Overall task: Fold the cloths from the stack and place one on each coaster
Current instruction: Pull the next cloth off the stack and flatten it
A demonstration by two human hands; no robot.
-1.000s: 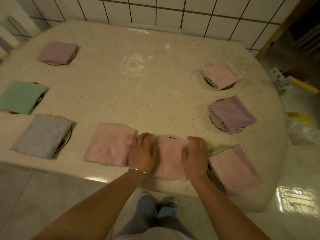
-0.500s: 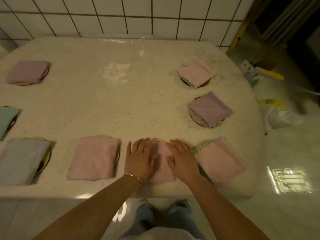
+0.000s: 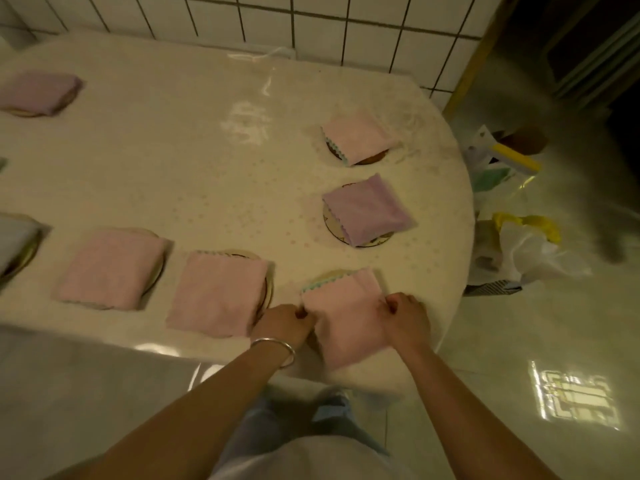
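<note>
A folded pink cloth (image 3: 346, 317) lies at the table's near right edge, over a coaster (image 3: 327, 276) whose rim shows at its far corner. My left hand (image 3: 284, 323) pinches the cloth's left side and my right hand (image 3: 405, 317) pinches its right side. To the left, another folded pink cloth (image 3: 218, 294) covers a round coaster (image 3: 268, 289). Further left lies a third pink cloth (image 3: 110, 270). A purple cloth (image 3: 367, 209) and a pink cloth (image 3: 360, 135) sit on coasters at the right.
The pale oval table (image 3: 194, 174) stands against a white tiled wall (image 3: 311, 26). A purple cloth (image 3: 38, 93) lies at the far left. Plastic bags (image 3: 519, 244) and a yellow-handled tool (image 3: 512, 157) sit on the floor to the right.
Both hands left the middle pink cloth, which now lies flat on its coaster, and moved right to pinch the sides of the pink cloth at the table's near right edge. The view shifted right.
</note>
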